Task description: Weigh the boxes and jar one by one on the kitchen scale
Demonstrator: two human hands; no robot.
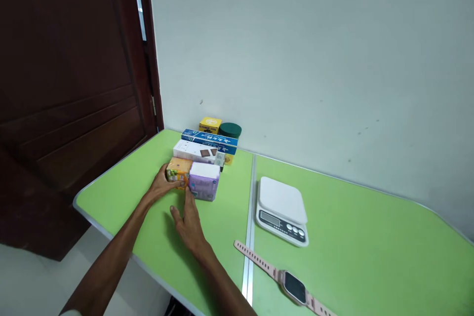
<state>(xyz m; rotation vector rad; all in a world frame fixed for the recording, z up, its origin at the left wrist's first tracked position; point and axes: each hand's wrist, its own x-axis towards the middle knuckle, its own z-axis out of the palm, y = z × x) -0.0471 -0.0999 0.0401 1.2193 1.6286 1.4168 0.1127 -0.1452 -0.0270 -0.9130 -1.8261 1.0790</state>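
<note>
My left hand (161,185) is closed round the left side of an orange box-shaped pack (179,165) with a fruit picture, thumb across its front. My right hand (189,221) has its thumb spread away from its fingers and holds nothing. Its fingertips reach the front, where the orange pack meets a purple-and-white tissue pack (203,181). The two packs stand side by side on the table. Right behind them lies a white box (194,151) with brown squares printed on it.
Blue boxes (211,139), a yellow box (210,124) and a green-lidded container (230,130) stand near the wall. On the green folding table (355,227), a white kitchen scale (282,202) sits right of the metal seam. A pink-strapped smartwatch (294,286) lies in front.
</note>
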